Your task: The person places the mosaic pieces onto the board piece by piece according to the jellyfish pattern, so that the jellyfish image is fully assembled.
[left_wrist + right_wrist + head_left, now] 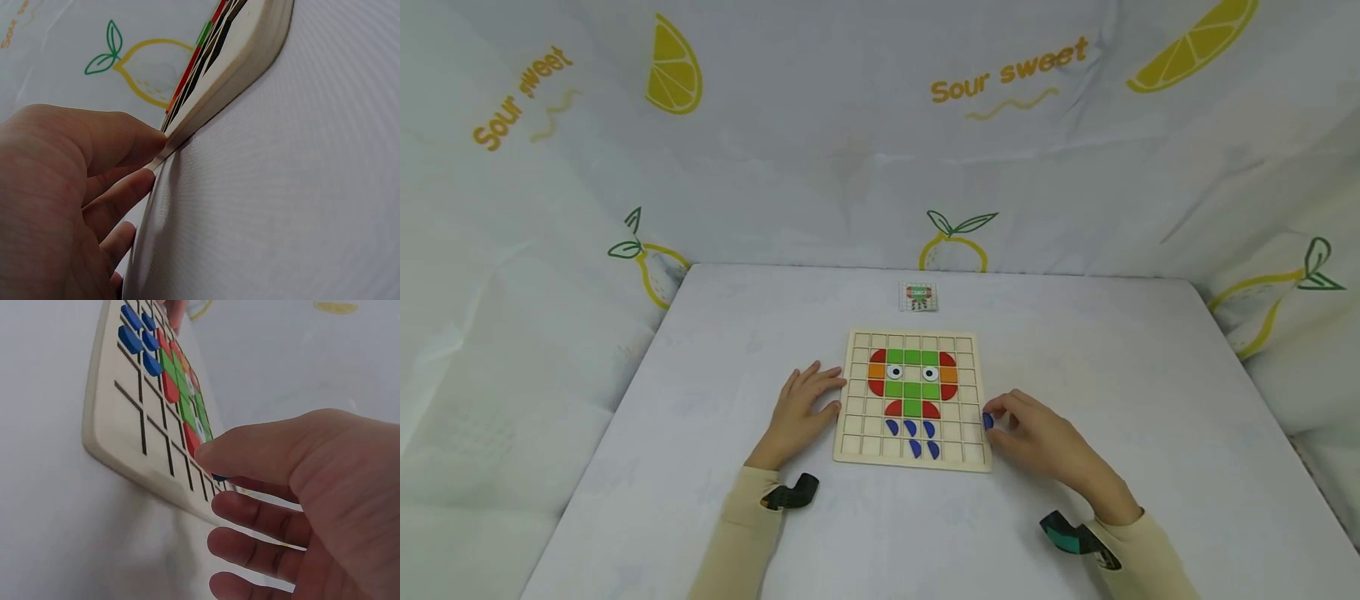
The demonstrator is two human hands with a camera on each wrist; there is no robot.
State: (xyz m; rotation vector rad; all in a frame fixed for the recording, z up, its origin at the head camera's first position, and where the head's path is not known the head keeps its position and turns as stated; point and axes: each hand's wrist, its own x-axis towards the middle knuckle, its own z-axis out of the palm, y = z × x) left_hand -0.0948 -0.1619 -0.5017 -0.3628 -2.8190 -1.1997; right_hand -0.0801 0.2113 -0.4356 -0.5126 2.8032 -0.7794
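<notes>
A wooden grid board (962, 454) lies flat on the table. Red, green and orange pieces form a block on it, with two eye pieces (930, 373) set in. Below them sit several dark blue leaf-shaped pieces (912, 428) in two rows. At the board's left edge rests my left hand (797, 417), fingers extended; in the left wrist view its thumb touches the board's side. My right hand (1037, 437) pinches another blue piece (988, 421) between thumb and forefinger, beside the right edge. Most of that piece is hidden behind the thumb in the right wrist view.
A small picture card (919, 297) with a similar coloured figure lies behind the board. The white tabletop (737, 308) meets a lemon-printed cloth (850, 167) at the back and sides. A dark band-like device (1078, 537) is at each wrist.
</notes>
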